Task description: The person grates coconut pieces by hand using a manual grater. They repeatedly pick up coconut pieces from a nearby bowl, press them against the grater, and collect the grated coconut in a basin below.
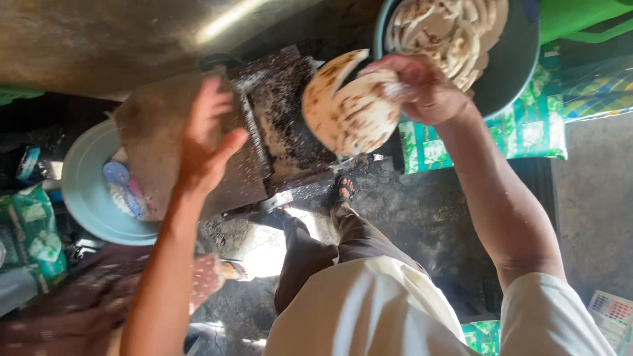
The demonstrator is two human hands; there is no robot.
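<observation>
Far out beyond the left hand, a pale blue basin (pixel 82 191) holding a blue scoop (pixel 119 175). Left hand (pixel 208 142) spread wide, fingers apart, gripping nothing, hovering over a brown board (pixel 155 125). Just right of that hand, a dark, crumb-strewn griddle (pixel 283 112). Between the two hands, a round browned flatbread (pixel 349 109), lifted over the griddle's right edge, its top edge folded. Right hand (pixel 422 86) pinched closed on the flatbread's right rim. Above and behind that hand, a dark bowl (pixel 514 66) stacked with more flatbreads (pixel 448 29). Below the hands, a sandalled foot (pixel 343 191) on dark ground.
</observation>
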